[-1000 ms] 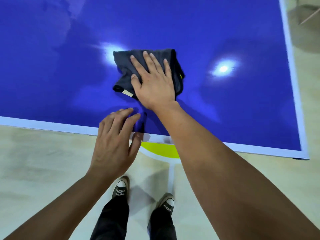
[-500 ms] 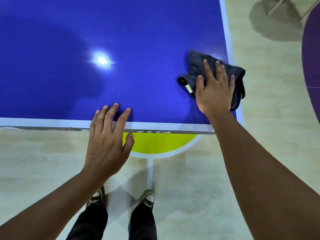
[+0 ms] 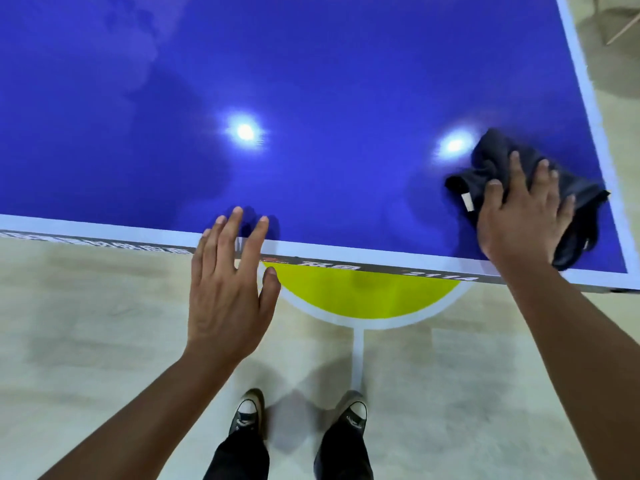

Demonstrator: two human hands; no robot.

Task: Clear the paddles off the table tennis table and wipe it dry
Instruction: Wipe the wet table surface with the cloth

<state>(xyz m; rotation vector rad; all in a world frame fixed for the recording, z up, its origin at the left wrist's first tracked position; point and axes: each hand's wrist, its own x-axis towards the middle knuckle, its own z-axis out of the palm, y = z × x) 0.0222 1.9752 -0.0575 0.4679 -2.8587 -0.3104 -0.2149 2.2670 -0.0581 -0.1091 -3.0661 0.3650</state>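
Observation:
The blue table tennis table (image 3: pixel 311 81) with a white border fills the upper view. A crumpled dark grey cloth (image 3: pixel 498 168) with a small white tag lies near the table's near right corner. My right hand (image 3: pixel 523 216) presses flat on the cloth, fingers spread over it. My left hand (image 3: pixel 228 285) is open with fingers apart; its fingertips rest at the table's near edge and nothing is in it. No paddles are in view.
The table's near edge (image 3: pixel 346 258) runs across the middle and its right edge (image 3: pixel 588 98) slants down to the corner. Pale floor with a yellow half-circle (image 3: pixel 360 296) lies below. My two shoes (image 3: pixel 298 414) stand on the floor. Two lamp reflections shine on the tabletop.
My right hand slid the cloth from the table's middle to its right edge, and now it sits nearer the near right corner. My left hand stayed at the near edge.

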